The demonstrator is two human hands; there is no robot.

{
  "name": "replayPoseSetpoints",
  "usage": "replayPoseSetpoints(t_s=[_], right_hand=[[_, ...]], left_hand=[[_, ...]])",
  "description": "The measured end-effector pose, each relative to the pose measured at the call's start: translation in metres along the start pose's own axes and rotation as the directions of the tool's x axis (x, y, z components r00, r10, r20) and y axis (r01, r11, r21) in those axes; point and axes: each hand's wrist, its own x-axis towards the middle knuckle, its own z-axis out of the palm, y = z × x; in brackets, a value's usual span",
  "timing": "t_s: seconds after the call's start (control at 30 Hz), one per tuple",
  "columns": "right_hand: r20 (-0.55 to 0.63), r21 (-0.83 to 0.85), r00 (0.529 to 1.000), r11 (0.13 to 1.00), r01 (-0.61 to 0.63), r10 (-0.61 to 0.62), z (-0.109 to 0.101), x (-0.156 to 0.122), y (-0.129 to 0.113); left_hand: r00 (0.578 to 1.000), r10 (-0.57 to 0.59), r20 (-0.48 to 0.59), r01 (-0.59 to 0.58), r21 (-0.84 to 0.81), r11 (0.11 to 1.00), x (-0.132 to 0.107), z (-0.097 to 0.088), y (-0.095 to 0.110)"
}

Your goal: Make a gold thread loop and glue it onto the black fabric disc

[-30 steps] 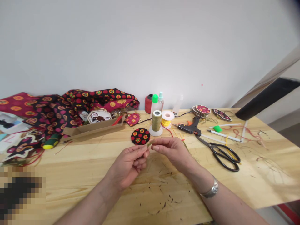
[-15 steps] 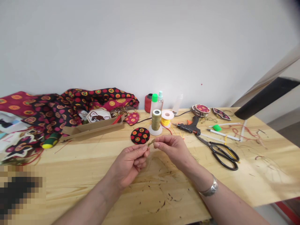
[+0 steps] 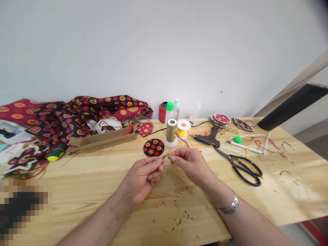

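Above the middle of the table, my left hand (image 3: 145,176) pinches a small bunch of olive-green thread (image 3: 165,156) between thumb and forefinger. Its other fingers are curled in. My right hand (image 3: 188,164), with a silver bracelet (image 3: 231,204) on the wrist, pinches the other end of the same thread. Just beyond the fingertips lies a round black fabric piece (image 3: 153,147) with red flower patterns. Behind my right fingertips stands a cone of olive thread (image 3: 171,132), beside a spool of yellow cord (image 3: 182,130).
Black-handled scissors (image 3: 246,169) lie right of my right hand, near a glue gun (image 3: 208,138). Bottles (image 3: 169,112) stand against the wall. At left are a cardboard tray (image 3: 107,140) and heaped patterned fabric (image 3: 64,116). Dark scraps litter the wooden table (image 3: 102,184).
Both hands keep nearly the same place, still pinching the thread. The fingertips have shifted very slightly and the thread bunch looks a little more spread. The view has moved a touch.
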Motion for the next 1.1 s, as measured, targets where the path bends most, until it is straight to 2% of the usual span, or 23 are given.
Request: replayPoseSetpoints(t_s=[0.23,0.3,0.43,0.67,0.8,1.1], right_hand=[[-0.028,-0.09,0.999,0.996,-0.019,0.016,-0.0044,0.0044,0.0064],[0.001,-0.099,1.0,0.995,-0.024,0.025,-0.0056,0.0036,0.0068],[0.128,-0.026,0.99,0.998,-0.058,0.061,-0.0042,-0.0011,0.0039],[0.1,0.051,0.992,0.995,-0.088,0.082,0.0011,-0.0013,0.0034],[0.131,0.094,0.989,0.992,-0.079,0.066,0.0016,-0.0016,0.0055],[0.128,0.05,0.984,0.99,-0.129,0.121,0.0041,-0.0023,0.0076]], left_hand=[[0.999,0.034,-0.023,-0.034,0.021,0.999,-0.0014,0.003,0.0024],[0.998,0.056,-0.03,-0.055,0.045,0.997,-0.0012,0.0022,0.0018],[0.99,0.118,-0.075,-0.109,0.114,0.987,0.0001,0.0004,-0.0004],[0.964,0.221,-0.149,-0.177,0.262,0.949,-0.0001,0.0045,-0.0032],[0.965,0.23,-0.129,-0.185,0.291,0.939,-0.001,0.0041,-0.0041],[0.965,0.219,-0.142,-0.175,0.27,0.947,-0.0018,0.0057,-0.0026]])
